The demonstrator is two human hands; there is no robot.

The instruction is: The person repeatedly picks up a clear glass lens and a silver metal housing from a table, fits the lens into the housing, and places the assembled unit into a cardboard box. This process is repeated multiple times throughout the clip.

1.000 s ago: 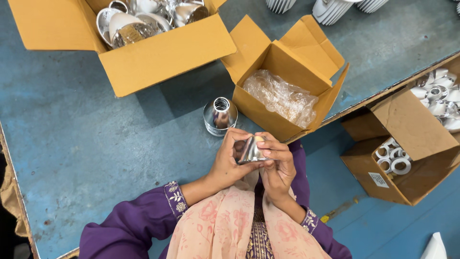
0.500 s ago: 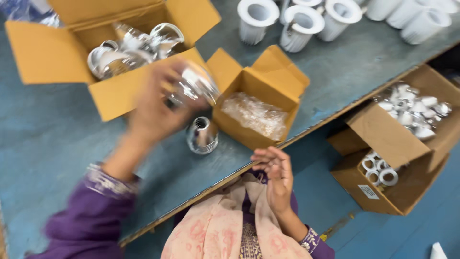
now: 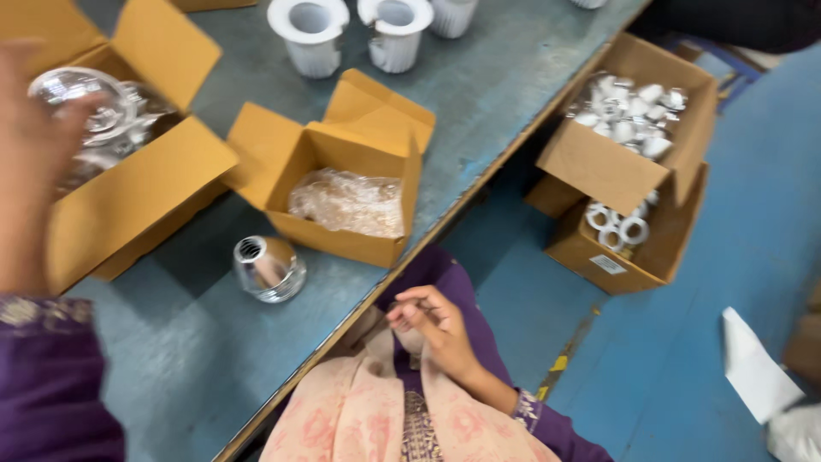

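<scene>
At the frame's far left, the blurred left hand (image 3: pixel 30 145) is raised, fingers wrapped around a clear, rounded glass bulb cover (image 3: pixel 85 98) over an open cardboard box (image 3: pixel 128 201) on the blue worktop (image 3: pixel 171 359). Lower centre, the right hand (image 3: pixel 432 325) rests loosely curled, apparently empty.

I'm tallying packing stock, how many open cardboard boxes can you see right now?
4. One at the table's left holds shiny reflectors, one mid-table holds a plastic bag, and two sit on the floor at right, one stacked on the other. More may lie out of frame.
</scene>
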